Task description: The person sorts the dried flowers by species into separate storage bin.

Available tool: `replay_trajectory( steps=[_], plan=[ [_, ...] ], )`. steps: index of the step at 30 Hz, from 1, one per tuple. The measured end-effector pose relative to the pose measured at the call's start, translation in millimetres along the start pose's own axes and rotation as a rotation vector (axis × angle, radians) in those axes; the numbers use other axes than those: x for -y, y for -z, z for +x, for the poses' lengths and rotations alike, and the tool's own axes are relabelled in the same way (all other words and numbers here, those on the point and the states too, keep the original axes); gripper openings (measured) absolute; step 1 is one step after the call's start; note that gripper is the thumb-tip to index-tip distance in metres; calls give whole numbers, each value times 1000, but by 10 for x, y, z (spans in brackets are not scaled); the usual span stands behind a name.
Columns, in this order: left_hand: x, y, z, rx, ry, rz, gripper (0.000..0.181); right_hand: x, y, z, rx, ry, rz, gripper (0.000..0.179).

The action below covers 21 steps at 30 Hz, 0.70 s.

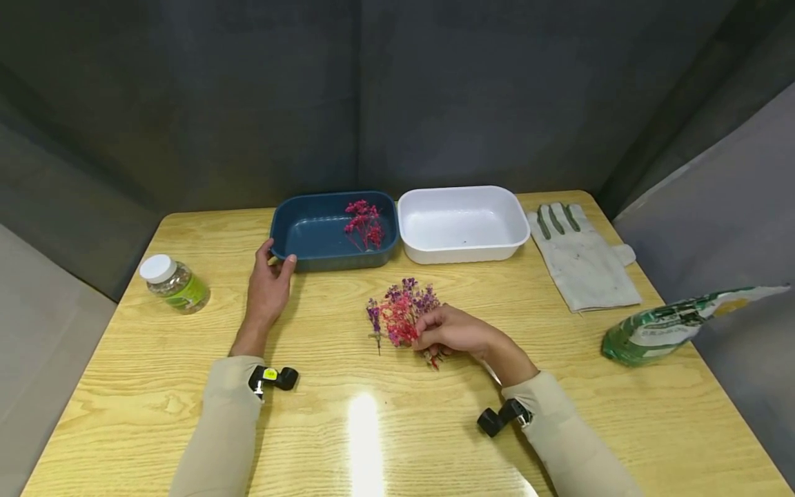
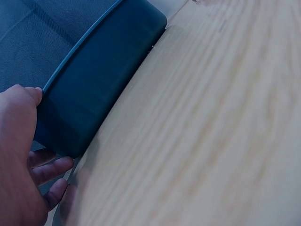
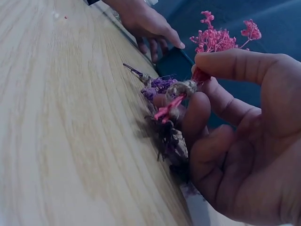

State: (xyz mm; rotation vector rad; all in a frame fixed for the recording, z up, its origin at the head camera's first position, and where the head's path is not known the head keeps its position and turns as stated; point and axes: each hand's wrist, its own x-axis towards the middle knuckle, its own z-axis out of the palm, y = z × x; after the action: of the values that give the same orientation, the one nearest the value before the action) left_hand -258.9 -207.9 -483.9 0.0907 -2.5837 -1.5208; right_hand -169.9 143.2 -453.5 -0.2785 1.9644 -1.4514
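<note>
My right hand (image 1: 456, 330) pinches a pink dried-flower bunch (image 3: 218, 41) between thumb and fingers, near the twine round its stems (image 3: 182, 88). Purple dried flowers (image 1: 425, 298) lie beside and under it on the table, with a small purple sprig (image 1: 373, 315) at their left. A dark blue plastic bin (image 1: 329, 262) stands behind, a red dried-flower bunch (image 1: 365, 224) lying in its right end. At the bin's front left corner, my left hand (image 1: 268, 293) holds on, thumb at the front rim and fingers along the left side.
Against the blue bin's right side stands a white bin (image 1: 462, 255). Farther right lie a grey-white work glove (image 1: 584, 266) and a green and white bag (image 1: 658, 335), which stands near the table's right edge. A white-capped jar (image 1: 177, 284) is at the left.
</note>
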Motion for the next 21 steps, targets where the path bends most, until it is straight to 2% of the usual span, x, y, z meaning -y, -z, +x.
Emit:
replay_trajectory(
  steps=[6,13,21],
  plan=[
    [23,-5,14,-2,1,1,72,1,44,-3,-25,1,44,11],
    [31,-8,18,6,1,3,73,46,108,-32,-51,56,125,19],
    [33,-9,15,8,6,6,74,68,137,-20,-94,93,111,29]
  ],
)
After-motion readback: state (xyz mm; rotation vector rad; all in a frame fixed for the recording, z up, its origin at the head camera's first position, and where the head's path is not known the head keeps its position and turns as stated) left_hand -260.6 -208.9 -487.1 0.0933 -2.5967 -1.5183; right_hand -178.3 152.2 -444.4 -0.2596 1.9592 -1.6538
